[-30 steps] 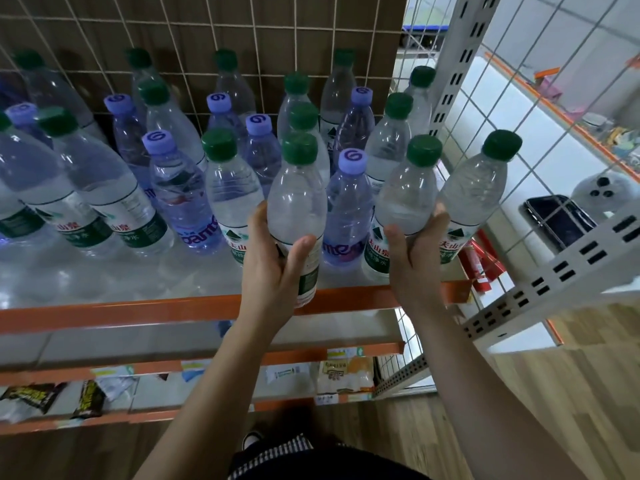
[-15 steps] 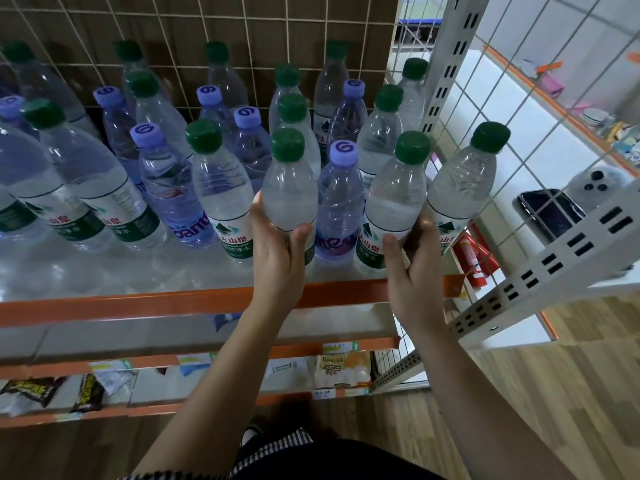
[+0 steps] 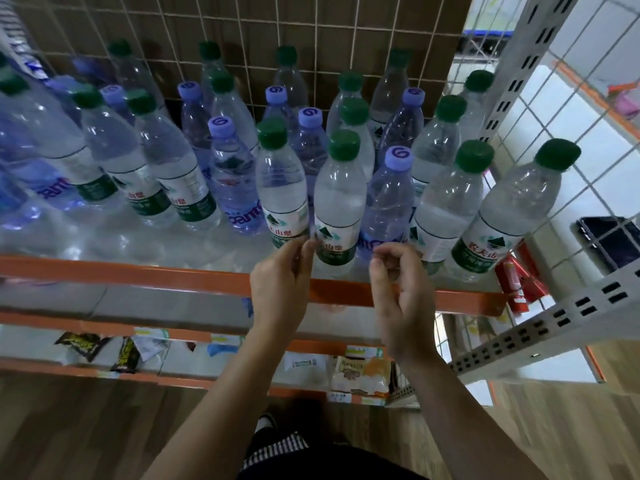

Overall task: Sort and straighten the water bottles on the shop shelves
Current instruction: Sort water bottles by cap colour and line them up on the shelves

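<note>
Both hands have released: left hand [image 3: 280, 285] relaxed, fingers [image 3: 305, 249] brushing the upright, cap-up bottle [image 3: 341, 206]; right hand [image 3: 403, 292] loosely curled, empty.

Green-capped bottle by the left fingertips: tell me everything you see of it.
The bottle is clear plastic with a dark green screw cap and a white-and-green label, and looks full. It stands at the shelf front edge, between a green-capped neighbour and a purple-capped bottle. The left hand touches its label's left side.
</note>
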Tool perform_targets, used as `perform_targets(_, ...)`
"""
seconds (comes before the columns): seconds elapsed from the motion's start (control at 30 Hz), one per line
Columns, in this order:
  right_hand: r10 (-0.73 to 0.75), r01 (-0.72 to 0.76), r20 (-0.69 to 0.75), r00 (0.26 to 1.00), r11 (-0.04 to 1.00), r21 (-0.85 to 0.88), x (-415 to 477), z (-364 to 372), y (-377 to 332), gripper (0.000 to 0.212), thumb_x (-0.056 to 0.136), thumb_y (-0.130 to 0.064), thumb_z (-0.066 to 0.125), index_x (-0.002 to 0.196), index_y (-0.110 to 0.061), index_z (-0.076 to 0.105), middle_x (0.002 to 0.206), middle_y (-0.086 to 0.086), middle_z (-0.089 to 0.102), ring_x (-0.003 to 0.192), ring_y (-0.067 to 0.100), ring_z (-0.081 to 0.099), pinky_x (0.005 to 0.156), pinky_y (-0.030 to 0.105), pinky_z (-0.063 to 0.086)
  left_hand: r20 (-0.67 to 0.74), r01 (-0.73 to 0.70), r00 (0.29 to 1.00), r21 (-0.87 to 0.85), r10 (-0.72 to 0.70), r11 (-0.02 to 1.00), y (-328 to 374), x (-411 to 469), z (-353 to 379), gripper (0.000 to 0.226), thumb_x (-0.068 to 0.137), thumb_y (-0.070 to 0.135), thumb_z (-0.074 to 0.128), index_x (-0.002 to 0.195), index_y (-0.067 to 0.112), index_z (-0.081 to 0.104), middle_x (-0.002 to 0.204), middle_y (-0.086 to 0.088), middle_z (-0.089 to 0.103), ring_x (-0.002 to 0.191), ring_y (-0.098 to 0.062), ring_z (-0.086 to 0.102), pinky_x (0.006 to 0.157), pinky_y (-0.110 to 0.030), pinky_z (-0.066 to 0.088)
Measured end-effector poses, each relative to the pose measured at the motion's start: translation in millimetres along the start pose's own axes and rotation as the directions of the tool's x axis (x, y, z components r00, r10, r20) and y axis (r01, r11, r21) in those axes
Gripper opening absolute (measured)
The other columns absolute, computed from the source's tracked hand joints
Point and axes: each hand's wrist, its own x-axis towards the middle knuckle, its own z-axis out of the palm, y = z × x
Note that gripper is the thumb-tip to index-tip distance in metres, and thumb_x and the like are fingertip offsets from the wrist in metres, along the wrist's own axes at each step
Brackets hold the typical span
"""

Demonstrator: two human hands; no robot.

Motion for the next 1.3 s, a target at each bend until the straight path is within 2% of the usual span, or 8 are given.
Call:
perform_targets(0.2,-0.024,-0.007,0.220,0.975,0.990,0.139,-0.8,51.6,-28.3,0.030,0.098,-0.029,0.047,0.119,-0.012,0.059,0.110,0.001,0.065,0.104,0.012,0.063,0.086,0.028,0.054,-0.071,0.034,0.997,0.094,-0.027,0.995,-51.1,1.4,-54.8,0.021,0.101,0.023,0.050,0.097,0.012,0.068,0.071,0.001,0.066,0.058,-0.011,0.059,0.056,-0.030,0.048)
perform_targets(0.4,-0.036,0.003,0.388,0.921,0.996,0.085,10.6,134.0,-47.7,0.044,0.099,-0.031,0.050,0.139,-0.012,0.048,0.136,-0.003,0.052,0.128,0.009,0.049,0.106,0.036,0.044,-0.076,0.121,0.990,0.080,-0.115,0.989,-109.1,20.3,-103.4,0.026,0.100,0.021,0.052,0.117,0.009,0.067,0.107,-0.007,0.070,0.092,-0.018,0.065,0.079,-0.031,0.050)
perform_targets(0.57,0.071,-0.057,0.157,0.985,0.994,-0.092,29.2,209.6,-49.7,0.065,0.099,-0.032,0.041,0.153,-0.003,0.018,0.158,0.013,0.022,0.147,0.015,0.016,0.121,0.027,0.016,-0.036,0.098,0.995,0.048,-0.096,0.994,-152.1,48.3,-140.8,0.023,0.100,0.018,0.053,0.116,0.009,0.067,0.108,-0.004,0.068,0.098,-0.016,0.062,0.083,-0.027,0.046)
perform_targets(0.7,0.024,-0.046,-0.107,0.994,0.976,-0.215,39.1,247.7,-39.7,0.074,0.096,-0.036,0.043,0.151,0.005,0.016,0.160,0.021,0.014,0.149,0.024,0.009,0.123,0.038,0.014,0.050,0.043,0.998,0.023,-0.044,0.999,-183.3,67.2,-156.1,0.023,0.099,0.017,0.052,0.116,0.010,0.066,0.108,-0.001,0.068,0.095,-0.009,0.060,0.081,-0.016,0.042)
perform_targets(0.8,0.049,-0.101,-0.222,0.974,0.968,-0.231,49.5,259.1,-33.9,0.078,0.096,-0.035,0.047,0.150,0.009,0.013,0.159,0.026,0.014,0.149,0.032,0.011,0.122,0.045,0.016,0.128,0.007,0.992,0.001,-0.007,1.000,-199.6,77.1,-161.5,0.025,0.100,0.021,0.051,0.118,0.013,0.065,0.112,-0.001,0.066,0.099,-0.011,0.060,0.082,-0.021,0.044)
perform_targets(1.0,0.182,-0.217,-0.291,0.939,0.972,-0.092,75.2,260.1,-16.7,0.086,0.092,-0.034,0.060,0.152,0.003,0.010,0.157,0.013,0.026,0.146,0.020,0.025,0.121,0.038,0.020,0.239,-0.071,0.969,0.050,0.058,0.996,-226.2,85.9,-158.5,0.038,0.097,0.034,0.041,0.119,0.014,0.063,0.116,-0.005,0.064,0.103,-0.024,0.059,0.086,-0.044,0.050)
perform_targets(1.13,0.203,-0.218,-0.281,0.938,0.976,-0.024,79.1,258.1,-8.4,0.085,0.086,-0.042,0.066,0.148,-0.001,0.024,0.147,0.013,0.043,0.137,0.021,0.043,0.115,0.043,0.033,0.206,-0.120,0.975,0.179,0.082,0.977,-235.0,81.5,-150.7,0.035,0.095,0.032,0.043,0.114,0.013,0.066,0.110,-0.006,0.066,0.098,-0.026,0.058,0.087,-0.038,0.043)
perform_targets(1.3,0.168,-0.179,-0.214,0.962,0.983,-0.034,76.4,253.9,-8.3,0.073,0.089,-0.034,0.064,0.141,0.003,0.029,0.142,0.016,0.045,0.132,0.025,0.046,0.113,0.044,0.035,0.178,-0.123,0.981,0.259,0.078,0.958,-237.4,81.7,-143.9,0.033,0.096,0.032,0.043,0.111,0.014,0.067,0.108,-0.005,0.068,0.097,-0.028,0.061,0.087,-0.036,0.042)
